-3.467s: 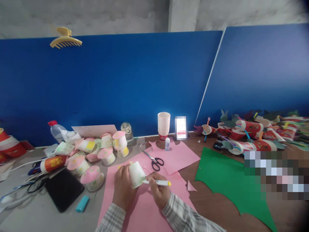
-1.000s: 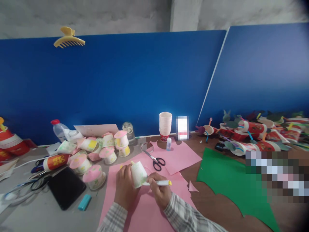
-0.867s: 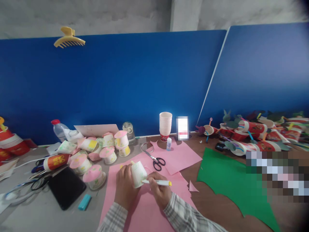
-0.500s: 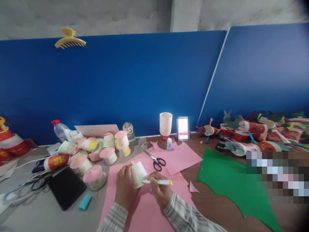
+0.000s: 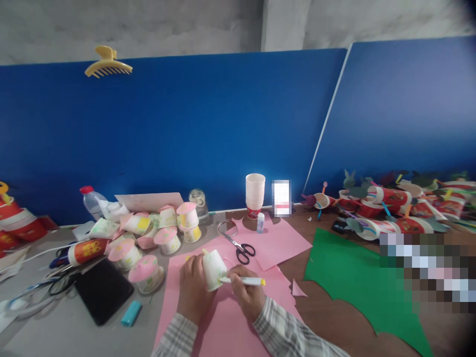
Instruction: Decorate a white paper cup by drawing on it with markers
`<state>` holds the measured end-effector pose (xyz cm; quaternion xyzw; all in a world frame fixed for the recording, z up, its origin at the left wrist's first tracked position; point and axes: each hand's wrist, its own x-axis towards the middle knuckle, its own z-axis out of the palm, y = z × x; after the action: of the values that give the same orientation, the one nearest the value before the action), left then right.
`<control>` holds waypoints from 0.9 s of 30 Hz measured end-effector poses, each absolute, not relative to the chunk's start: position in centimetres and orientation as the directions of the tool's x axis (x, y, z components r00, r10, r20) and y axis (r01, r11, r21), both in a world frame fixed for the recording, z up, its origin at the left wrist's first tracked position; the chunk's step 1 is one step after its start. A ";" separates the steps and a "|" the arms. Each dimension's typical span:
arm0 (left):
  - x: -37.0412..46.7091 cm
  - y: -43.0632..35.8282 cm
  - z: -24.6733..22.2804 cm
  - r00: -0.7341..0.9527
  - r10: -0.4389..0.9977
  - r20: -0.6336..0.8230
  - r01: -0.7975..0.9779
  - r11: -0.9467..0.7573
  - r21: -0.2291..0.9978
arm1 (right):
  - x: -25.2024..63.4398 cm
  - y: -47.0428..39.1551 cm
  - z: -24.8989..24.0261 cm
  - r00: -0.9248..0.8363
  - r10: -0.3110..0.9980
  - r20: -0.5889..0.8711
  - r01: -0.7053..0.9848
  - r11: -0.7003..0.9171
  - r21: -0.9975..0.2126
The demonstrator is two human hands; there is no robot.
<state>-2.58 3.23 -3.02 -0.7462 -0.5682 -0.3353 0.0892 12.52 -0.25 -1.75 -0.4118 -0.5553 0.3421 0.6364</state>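
Note:
My left hand is wrapped round a white paper cup with faint green and yellow marks on its side. The cup is tilted above the pink paper. In my right hand is a white marker pen with a yellow end, its tip at the lower side of the cup. Scissors with black handles lie open on the paper beyond my hands. Close behind them stands a glue stick.
Several decorated cups with pink paper tops crowd the left. A black tablet-like slab and a turquoise block lie nearby. A stack of paper cups stands at the back. Green paper and red cup figures are on the right.
The view has shifted very slightly. Both hands, the cup and the marker stay in nearly the same place, with the tip still at the cup's side.

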 end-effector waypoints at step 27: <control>-2.9 3.5 -3.9 0.163 0.702 0.693 0.923 -0.357 0.143 | 12.5 0.1 -3.0 0.176 0.884 0.432 0.030 0.434 -0.900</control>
<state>-2.90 3.48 -3.89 -0.7460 -0.5445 -0.3490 0.1586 12.48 0.15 -2.99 -0.4160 -0.5496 0.3316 0.6441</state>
